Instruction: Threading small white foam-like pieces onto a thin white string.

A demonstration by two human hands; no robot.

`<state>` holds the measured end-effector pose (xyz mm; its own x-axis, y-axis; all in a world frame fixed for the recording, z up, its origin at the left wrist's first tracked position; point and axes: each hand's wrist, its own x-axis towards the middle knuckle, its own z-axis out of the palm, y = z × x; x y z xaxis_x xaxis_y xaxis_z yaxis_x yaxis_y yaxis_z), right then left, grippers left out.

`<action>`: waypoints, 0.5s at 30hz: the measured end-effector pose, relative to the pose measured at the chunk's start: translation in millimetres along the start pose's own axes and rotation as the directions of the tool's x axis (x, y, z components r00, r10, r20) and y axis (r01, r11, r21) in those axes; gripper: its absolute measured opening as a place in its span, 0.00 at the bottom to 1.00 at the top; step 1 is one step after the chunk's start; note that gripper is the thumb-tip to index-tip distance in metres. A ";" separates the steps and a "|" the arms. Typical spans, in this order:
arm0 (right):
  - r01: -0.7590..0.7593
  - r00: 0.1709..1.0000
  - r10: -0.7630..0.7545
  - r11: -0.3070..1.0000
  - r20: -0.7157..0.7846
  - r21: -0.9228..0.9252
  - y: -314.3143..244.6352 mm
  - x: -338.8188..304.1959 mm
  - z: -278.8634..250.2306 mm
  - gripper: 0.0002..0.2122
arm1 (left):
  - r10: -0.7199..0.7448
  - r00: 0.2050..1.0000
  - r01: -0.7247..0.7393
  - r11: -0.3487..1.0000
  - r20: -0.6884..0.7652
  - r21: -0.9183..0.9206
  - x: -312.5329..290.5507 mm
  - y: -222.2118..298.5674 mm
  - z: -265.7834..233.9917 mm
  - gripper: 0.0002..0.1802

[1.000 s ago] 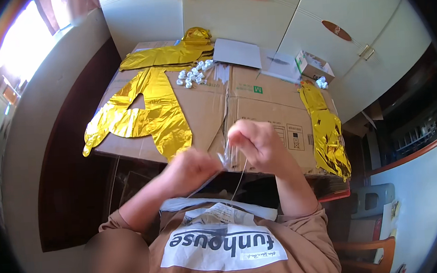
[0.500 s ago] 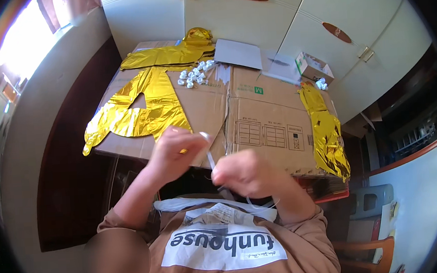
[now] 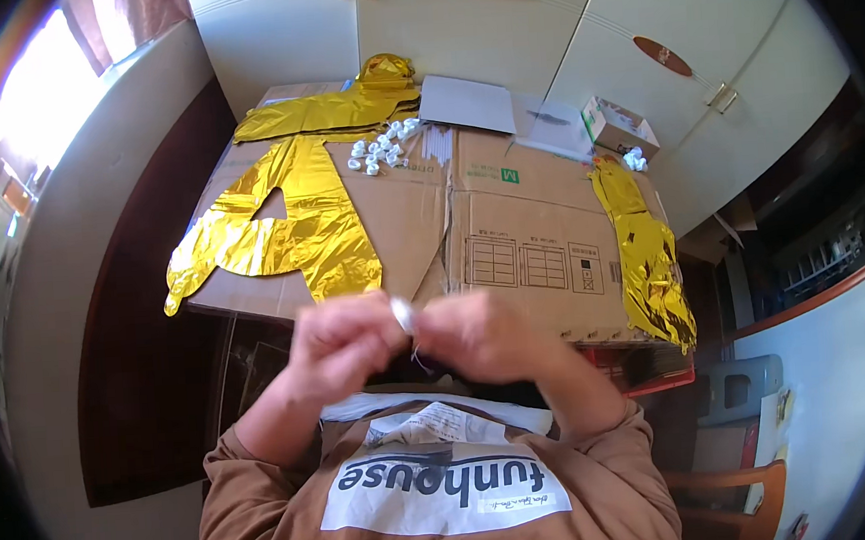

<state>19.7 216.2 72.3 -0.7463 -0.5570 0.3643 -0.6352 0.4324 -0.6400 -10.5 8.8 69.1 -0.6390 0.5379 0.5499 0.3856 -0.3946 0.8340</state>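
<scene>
Both my hands meet just over the table's near edge, in front of my chest. Closed fingers of my left hand (image 3: 340, 347) grip a small coil of white ribbon (image 3: 403, 315). Pressed up against the coil's other side, my right hand (image 3: 478, 334) is also closed on the ribbon; motion blurs its fingers. A thin pale strand hangs below the coil. Beyond the left hand lies a flat gold foil balloon (image 3: 343, 226) with a triangular hole. Several similar white ribbon coils (image 3: 374, 157) sit in a loose cluster farther back on the cardboard.
Flattened cardboard (image 3: 528, 210) covers the table. More gold foil (image 3: 319, 114) lies at the back left, another gold foil piece (image 3: 648, 272) along the right edge. A grey flat panel (image 3: 467, 105) and a small open box (image 3: 622, 128) stand near the white cabinets (image 3: 497, 33). A wooden chair (image 3: 735, 519) is at lower right.
My hands have come together and lowered slightly toward me. The strip of ribbon stretched between them before is now gathered at the coil.
</scene>
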 end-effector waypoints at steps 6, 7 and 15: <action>-0.062 0.965 0.087 0.992 -0.248 0.107 7.3 13.7 -28.3 0.06 | 0.021 0.972 -0.116 0.910 0.235 0.398 -5.7 -5.5 14.0 0.10; 0.000 0.983 0.020 0.994 -0.182 0.106 7.2 9.5 -21.3 0.06 | -0.045 0.995 0.009 0.937 0.093 0.349 -2.4 0.2 11.5 0.09; 0.013 0.988 0.005 0.993 -0.155 0.114 3.7 11.0 -22.5 0.07 | -0.162 0.984 0.142 0.965 0.076 0.223 -0.3 3.6 12.6 0.09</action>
<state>4.7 227.6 89.2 -0.7714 -0.4384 0.4613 -0.6177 0.3414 -0.7085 -0.5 16.6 72.5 -0.6410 0.6495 0.4090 0.4293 -0.1383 0.8925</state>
